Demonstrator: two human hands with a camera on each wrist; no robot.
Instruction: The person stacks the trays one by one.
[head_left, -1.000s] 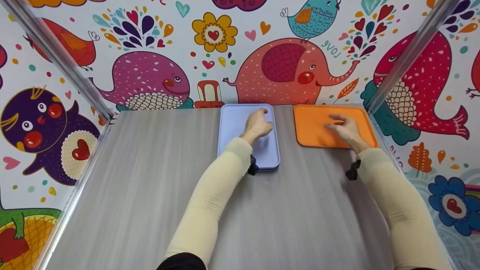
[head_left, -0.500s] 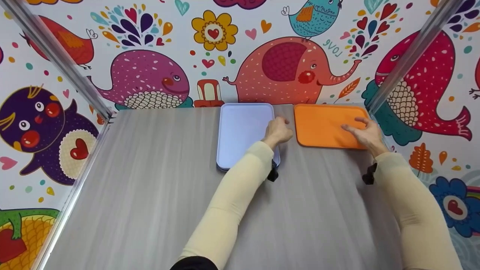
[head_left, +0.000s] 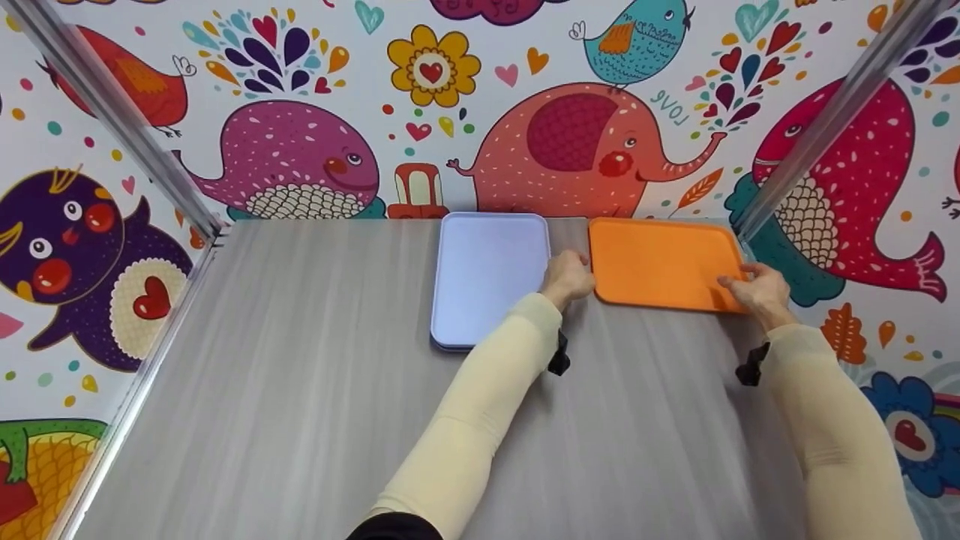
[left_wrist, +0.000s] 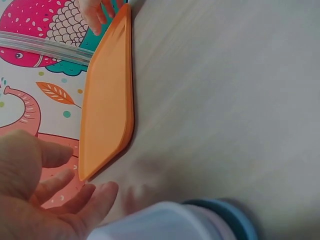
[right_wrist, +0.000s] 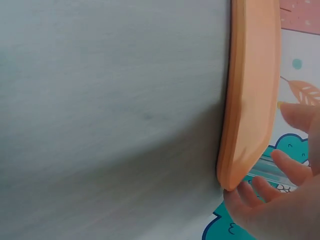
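Note:
An orange tray (head_left: pixel 664 262) lies lengthwise at the back right of the table; its edge looks layered in the right wrist view. My left hand (head_left: pixel 568 279) is at its left end, with spread, slightly bent fingers just short of the tray corner in the left wrist view. At the tray's other end, my right hand (head_left: pixel 765 295) has its fingertips right at the edge, thumb above the rim and lower fingers by the corner (right_wrist: pixel 230 182). Left of my left hand, a lavender tray (head_left: pixel 489 274) lies on a stack with darker trays beneath.
The grey wood-grain table (head_left: pixel 300 375) extends in front of the trays. A wall printed with cartoon animals (head_left: pixel 300 150) stands right behind them. A metal corner post (head_left: pixel 799 124) rises near the orange tray's right end.
My left hand has moved right, from above the lavender tray to the orange tray's left end. My right hand has moved right and down to its right end. The trays stayed put.

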